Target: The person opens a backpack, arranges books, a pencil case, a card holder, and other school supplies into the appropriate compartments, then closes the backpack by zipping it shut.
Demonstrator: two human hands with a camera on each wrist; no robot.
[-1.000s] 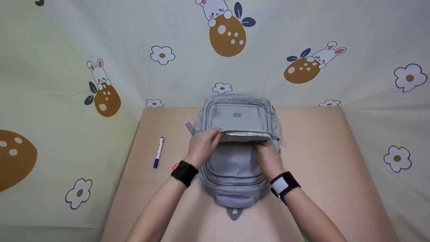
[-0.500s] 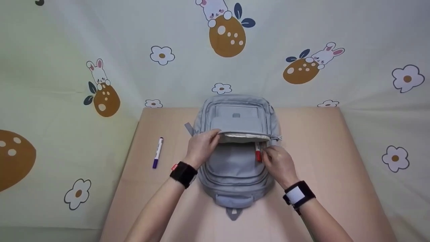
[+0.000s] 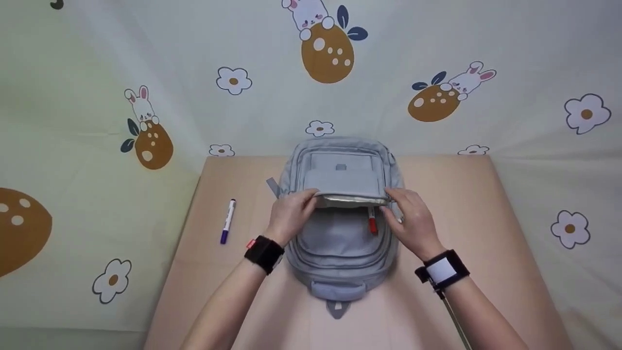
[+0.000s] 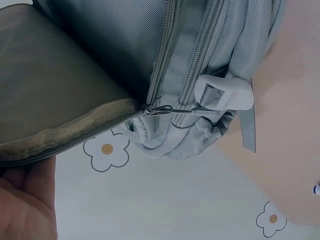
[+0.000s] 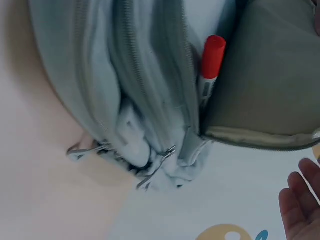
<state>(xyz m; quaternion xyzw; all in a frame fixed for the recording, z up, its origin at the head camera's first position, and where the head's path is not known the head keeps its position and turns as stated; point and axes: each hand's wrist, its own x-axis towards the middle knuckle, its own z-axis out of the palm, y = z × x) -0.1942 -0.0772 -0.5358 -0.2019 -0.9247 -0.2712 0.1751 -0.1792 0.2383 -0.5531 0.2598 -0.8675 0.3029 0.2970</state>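
A light grey backpack (image 3: 335,287) lies on the table with its front pocket unzipped and the pocket's flap (image 3: 340,177) folded away. My left hand (image 3: 287,215) pinches the left part of the flap's edge; its fingers show under that edge in the left wrist view. A red-capped marker (image 3: 372,225) stands in the pocket's right corner, cap outward, its lower part hidden. My right hand (image 3: 413,218) is at the flap's right edge, fingers loosely extended on the outer side and thumb apart from them. In the right wrist view, its fingers (image 5: 295,200) hold nothing.
A purple-capped white marker (image 3: 228,221) lies on the table (image 3: 204,277) left of the backpack. Zipper pulls (image 4: 159,110) and a strap buckle (image 4: 225,93) sit at the bag's side. A patterned cloth (image 3: 272,112) hangs behind the table.
My right hand came out of the pocket, let go of the red marker and moved up and right to the flap's edge. The left hand keeps its grip on the flap.
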